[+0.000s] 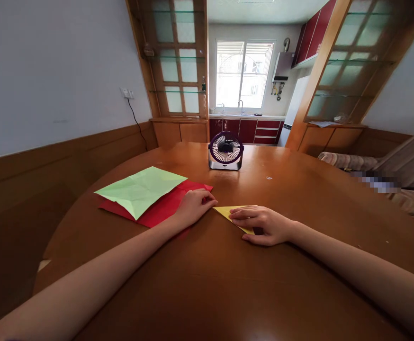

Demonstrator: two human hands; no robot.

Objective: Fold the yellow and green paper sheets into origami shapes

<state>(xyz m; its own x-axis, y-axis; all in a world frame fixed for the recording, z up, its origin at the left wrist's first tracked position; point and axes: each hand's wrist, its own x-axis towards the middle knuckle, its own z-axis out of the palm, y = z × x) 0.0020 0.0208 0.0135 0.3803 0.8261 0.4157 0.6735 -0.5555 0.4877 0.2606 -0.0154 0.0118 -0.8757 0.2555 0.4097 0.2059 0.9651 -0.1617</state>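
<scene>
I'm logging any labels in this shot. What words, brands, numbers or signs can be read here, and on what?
None can be read.
Yellow paper under the right hand: blank.
Red paper by the left hand and green paper: blank.
Desk fan: no legible brand.
Patch beside the sofa: blurred.

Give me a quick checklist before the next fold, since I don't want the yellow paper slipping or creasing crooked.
1. Yellow paper lies flat on the table: ok.
2. Right hand presses down on it: ok.
3. Left hand at its left tip: ok, though it also rests on the red sheet.
4. Edges aligned under the right hand: cannot tell, hidden.
5. Green sheet and red sheet apart from the yellow paper: ok.
6. Desk fan switched off: cannot tell.
</scene>
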